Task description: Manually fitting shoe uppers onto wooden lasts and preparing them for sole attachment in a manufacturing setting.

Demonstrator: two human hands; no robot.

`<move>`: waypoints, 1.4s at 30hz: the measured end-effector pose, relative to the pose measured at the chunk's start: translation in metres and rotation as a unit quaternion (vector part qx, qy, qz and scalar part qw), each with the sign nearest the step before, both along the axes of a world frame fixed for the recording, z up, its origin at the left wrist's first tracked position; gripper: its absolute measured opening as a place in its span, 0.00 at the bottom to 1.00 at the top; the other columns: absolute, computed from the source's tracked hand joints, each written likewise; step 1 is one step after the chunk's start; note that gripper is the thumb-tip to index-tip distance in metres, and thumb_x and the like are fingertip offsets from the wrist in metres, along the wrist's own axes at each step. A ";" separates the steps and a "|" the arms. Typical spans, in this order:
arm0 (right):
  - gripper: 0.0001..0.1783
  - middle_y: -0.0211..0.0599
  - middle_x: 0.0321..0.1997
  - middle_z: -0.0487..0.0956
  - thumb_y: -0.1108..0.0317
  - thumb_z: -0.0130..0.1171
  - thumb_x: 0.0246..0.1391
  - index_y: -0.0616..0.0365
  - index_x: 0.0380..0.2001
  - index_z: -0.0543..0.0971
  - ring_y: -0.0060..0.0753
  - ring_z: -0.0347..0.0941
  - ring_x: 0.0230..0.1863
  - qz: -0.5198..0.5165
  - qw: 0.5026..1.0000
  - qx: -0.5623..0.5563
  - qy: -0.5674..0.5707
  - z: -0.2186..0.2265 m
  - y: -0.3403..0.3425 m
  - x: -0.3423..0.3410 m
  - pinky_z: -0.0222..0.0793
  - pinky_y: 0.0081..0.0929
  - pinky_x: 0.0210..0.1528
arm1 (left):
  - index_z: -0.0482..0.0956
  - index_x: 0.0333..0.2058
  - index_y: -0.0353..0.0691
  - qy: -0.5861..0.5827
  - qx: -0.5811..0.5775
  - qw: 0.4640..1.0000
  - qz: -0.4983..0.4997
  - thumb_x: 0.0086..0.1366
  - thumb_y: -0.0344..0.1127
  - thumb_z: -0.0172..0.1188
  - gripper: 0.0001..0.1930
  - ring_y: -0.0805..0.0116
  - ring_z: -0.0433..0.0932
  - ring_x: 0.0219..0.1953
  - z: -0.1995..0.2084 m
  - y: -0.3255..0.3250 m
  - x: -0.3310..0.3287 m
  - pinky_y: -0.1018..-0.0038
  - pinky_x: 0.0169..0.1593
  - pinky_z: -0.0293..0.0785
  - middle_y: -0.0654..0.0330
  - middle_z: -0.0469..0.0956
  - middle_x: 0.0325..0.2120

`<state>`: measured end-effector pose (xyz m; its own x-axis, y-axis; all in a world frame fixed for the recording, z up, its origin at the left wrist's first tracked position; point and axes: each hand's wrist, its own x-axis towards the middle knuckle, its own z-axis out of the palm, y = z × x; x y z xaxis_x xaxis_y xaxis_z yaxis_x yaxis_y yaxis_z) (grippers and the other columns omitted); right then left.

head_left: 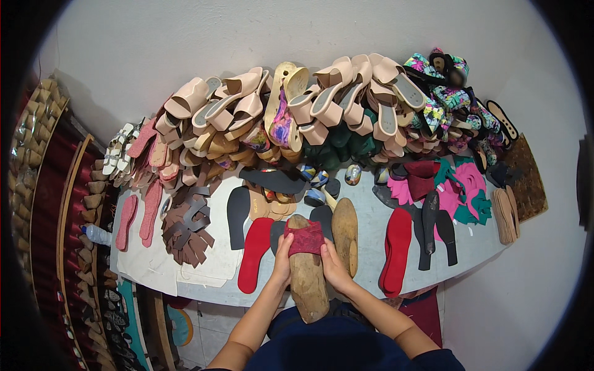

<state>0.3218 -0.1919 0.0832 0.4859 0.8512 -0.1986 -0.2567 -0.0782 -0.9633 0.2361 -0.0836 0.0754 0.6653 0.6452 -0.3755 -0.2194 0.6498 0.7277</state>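
Note:
A worn wooden shoe last [309,284] lies between my hands at the table's near edge, heel end toward me. A dark red sandal upper [304,240] wraps across its front part. My left hand [283,261] grips the upper and the last from the left side. My right hand [335,266] closes on them from the right, with its thumb along the upper's edge. The fingers under the last are hidden. Just beyond my right hand lies a second wooden last [345,230]. A red insole [255,256] is left of my left hand.
Beige heeled sandals [331,102] pile up along the wall. More red insoles [396,247] and black soles [428,226] lie to the right, near pink and green scraps [467,185]. Brown straps [189,226] heap up at left. Racks of lasts [38,123] stand far left.

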 end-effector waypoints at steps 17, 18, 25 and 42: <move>0.22 0.40 0.38 0.74 0.54 0.33 0.59 0.60 0.39 0.70 0.29 0.71 0.38 -0.030 0.922 0.027 0.384 -0.009 0.037 0.035 0.66 0.27 0.44 | 0.60 0.41 0.40 -0.022 0.032 0.999 -0.005 0.60 0.41 0.46 0.14 0.71 0.69 0.38 0.003 -0.010 0.004 0.73 0.43 0.67 0.58 0.67 0.36; 0.22 0.40 0.38 0.74 0.54 0.33 0.59 0.60 0.39 0.70 0.29 0.71 0.38 -0.030 0.922 0.026 0.385 -0.009 0.037 0.034 0.66 0.27 0.44 | 0.60 0.41 0.40 -0.021 0.031 0.999 -0.005 0.60 0.41 0.46 0.14 0.71 0.69 0.38 0.003 -0.010 0.004 0.73 0.43 0.67 0.58 0.67 0.36; 0.17 0.40 0.40 0.74 0.59 0.38 0.57 0.60 0.40 0.70 0.29 0.72 0.38 0.023 0.921 0.012 0.390 -0.022 0.039 0.041 0.67 0.28 0.44 | 0.59 0.41 0.41 -0.040 0.026 0.999 -0.017 0.60 0.42 0.47 0.15 0.71 0.68 0.39 0.005 -0.009 0.007 0.73 0.43 0.66 0.58 0.66 0.36; 0.22 0.33 0.28 0.75 0.53 0.41 0.57 0.64 0.32 0.75 0.21 0.69 0.31 -0.080 0.992 -0.081 0.051 -0.005 0.030 0.029 0.64 0.19 0.34 | 0.57 0.42 0.41 -0.007 0.007 1.000 0.028 0.61 0.42 0.46 0.16 0.67 0.69 0.40 0.006 -0.006 -0.005 0.70 0.43 0.68 0.56 0.66 0.38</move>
